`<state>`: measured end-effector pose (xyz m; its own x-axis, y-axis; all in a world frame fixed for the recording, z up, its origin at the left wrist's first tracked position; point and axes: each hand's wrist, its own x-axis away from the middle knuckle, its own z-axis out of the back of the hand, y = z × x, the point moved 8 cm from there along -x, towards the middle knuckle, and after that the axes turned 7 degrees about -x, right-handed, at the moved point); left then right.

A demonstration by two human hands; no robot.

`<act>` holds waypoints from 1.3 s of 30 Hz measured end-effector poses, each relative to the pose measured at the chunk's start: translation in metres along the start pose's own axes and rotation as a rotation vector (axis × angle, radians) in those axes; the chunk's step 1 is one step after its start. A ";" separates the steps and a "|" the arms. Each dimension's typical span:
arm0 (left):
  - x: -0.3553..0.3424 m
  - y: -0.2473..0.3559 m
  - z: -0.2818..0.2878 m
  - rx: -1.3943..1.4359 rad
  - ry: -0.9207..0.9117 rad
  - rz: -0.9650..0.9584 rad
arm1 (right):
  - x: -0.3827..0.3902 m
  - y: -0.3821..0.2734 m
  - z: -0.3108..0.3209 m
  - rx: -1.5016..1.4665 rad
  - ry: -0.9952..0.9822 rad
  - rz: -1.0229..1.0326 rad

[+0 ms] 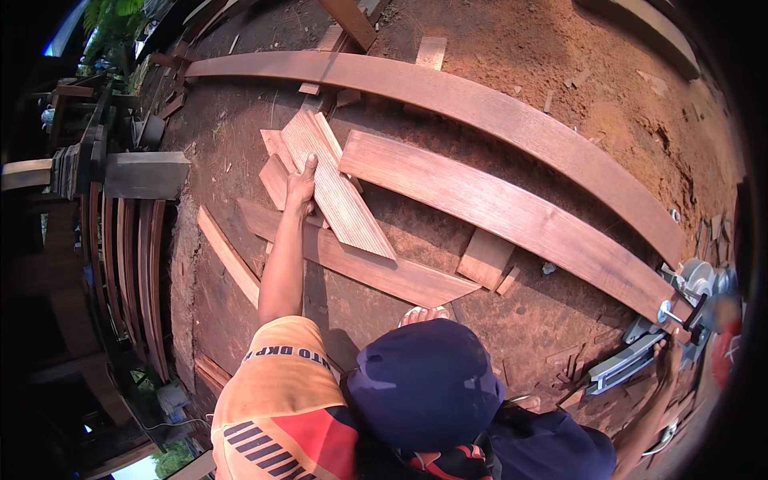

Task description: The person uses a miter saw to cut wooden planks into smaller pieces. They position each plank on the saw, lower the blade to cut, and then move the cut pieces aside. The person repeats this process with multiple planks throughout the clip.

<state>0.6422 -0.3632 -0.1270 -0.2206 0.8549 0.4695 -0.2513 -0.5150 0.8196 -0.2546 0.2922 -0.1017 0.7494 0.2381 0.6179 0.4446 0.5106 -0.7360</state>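
My left hand (302, 186) grips the left edge of a grooved wooden board (340, 192), thumb on top and the other fingers mostly hidden. The grooved board lies tilted over several short wood pieces and a slanted plank (360, 260). Far to the right, my right hand (670, 349) is curled at the near side of a grey mitre saw (628, 362), beside its clamp; what its fingers close on is too small to make out. A long smooth plank (480, 204) runs from near the grooved board to the saw, its right end by the clamp.
Beyond lies a longer brown beam (448, 100), stretching across the ground. A short block (486, 254) sits below the smooth plank. Dark planks stand in a rack (132, 272) at the left. Reddish sawdust (632, 120) covers the far right. My knee (424, 380) in dark cloth is near the bottom.
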 end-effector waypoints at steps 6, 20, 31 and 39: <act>0.002 -0.012 -0.028 0.191 -0.053 -0.034 | 0.002 -0.002 -0.005 -0.009 -0.003 -0.004; 0.028 -0.026 -0.110 0.449 0.186 -0.007 | 0.007 -0.007 -0.012 -0.011 -0.062 0.013; -0.034 -0.023 0.099 -0.615 0.614 0.125 | 0.000 -0.005 -0.020 0.013 -0.042 0.010; -0.041 -0.022 0.094 -0.888 0.532 0.217 | -0.002 -0.005 -0.015 -0.009 0.007 0.018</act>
<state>0.7457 -0.3811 -0.1331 -0.6741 0.7122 0.1960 -0.7088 -0.6983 0.0997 -0.2509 0.2767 -0.1032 0.7608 0.2413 0.6024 0.4351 0.4991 -0.7494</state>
